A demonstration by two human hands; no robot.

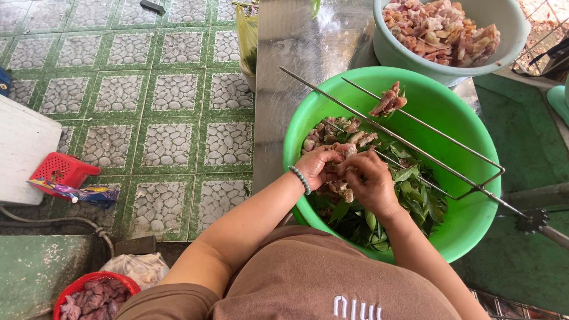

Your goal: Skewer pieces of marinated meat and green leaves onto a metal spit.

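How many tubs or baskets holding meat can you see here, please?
3: green tub under both hands, pale tub at top right, red basket at bottom left. Others may lie outside the picture.

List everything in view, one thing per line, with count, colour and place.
green basin: 1, bright green, centre right, holds leaves and meat
leaves: many, dark green, inside the green basin
meat pieces: several, pinkish, at the hands in the green basin
metal skewers: a set, silver, across the green basin, one meat chunk on them
pale basin: 1, pale green, top right, full of raw meat
red basket: 1, red, bottom left, holds meat
red stool: 1, left, on the tiled floor
tiled floor: green with grey pebble pattern, left
left hand: beaded bracelet, on the meat
right hand: on the meat
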